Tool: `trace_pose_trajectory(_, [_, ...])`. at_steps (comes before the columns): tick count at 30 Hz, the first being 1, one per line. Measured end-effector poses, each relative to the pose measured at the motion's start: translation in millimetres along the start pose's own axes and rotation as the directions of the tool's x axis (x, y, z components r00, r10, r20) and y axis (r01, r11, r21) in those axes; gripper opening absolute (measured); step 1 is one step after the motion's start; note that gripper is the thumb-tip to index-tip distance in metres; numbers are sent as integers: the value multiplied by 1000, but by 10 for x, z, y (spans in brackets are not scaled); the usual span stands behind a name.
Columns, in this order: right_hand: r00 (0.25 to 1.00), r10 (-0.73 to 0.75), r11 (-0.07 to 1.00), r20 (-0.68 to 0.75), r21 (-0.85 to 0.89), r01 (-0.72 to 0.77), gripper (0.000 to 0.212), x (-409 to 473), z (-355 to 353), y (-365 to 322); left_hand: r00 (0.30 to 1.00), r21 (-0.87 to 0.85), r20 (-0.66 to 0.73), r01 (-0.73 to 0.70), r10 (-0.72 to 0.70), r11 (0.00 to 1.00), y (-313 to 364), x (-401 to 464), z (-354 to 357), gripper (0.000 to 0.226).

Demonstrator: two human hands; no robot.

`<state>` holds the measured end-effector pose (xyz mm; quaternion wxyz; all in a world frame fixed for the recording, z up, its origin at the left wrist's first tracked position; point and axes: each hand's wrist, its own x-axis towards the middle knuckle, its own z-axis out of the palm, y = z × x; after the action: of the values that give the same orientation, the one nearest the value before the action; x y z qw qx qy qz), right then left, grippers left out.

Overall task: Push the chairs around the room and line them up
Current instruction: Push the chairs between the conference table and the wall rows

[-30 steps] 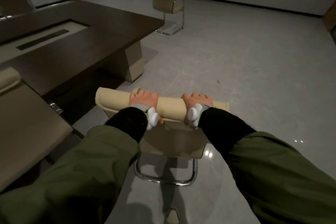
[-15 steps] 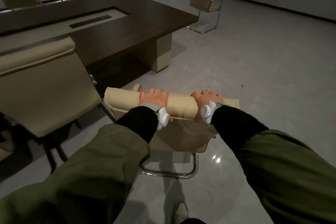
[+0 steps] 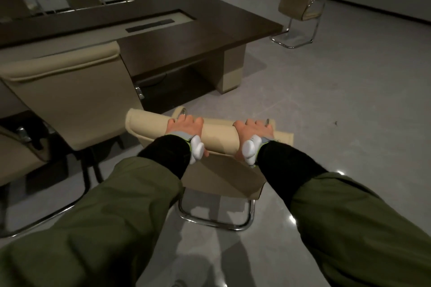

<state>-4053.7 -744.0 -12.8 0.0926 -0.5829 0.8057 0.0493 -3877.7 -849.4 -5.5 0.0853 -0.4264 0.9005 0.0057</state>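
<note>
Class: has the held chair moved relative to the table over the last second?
Yes. The chair in both hands now sits farther from the table's corner, alongside its near side.

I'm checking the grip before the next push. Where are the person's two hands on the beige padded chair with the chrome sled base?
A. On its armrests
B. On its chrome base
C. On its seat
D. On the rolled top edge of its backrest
D: the left hand and right hand both wrap over the rolled top of the beige padded chair backrest.
</note>
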Motion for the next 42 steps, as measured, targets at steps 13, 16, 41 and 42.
trace_pose_trajectory(13, [980,-184,982,77,-24,187,77,510,-207,145,983,-4,60,176,-176,984,16,190,-41,91])
trace_pose_trajectory(16, [970,-223,974,93,-23,226,78,623,-245,179,982,1,77,172,-172,985,-23,309,-58,91])
trace_pose_trajectory(41, [980,-185,977,76,-90,191,78,2465,-602,436,985,-32,106,142,-138,989,-390,2007,-385,87])
trace_pose_trajectory(42, [979,-184,978,85,-84,192,79,2547,-627,414,985,-31,106,141,-137,989,-445,2080,-390,87])
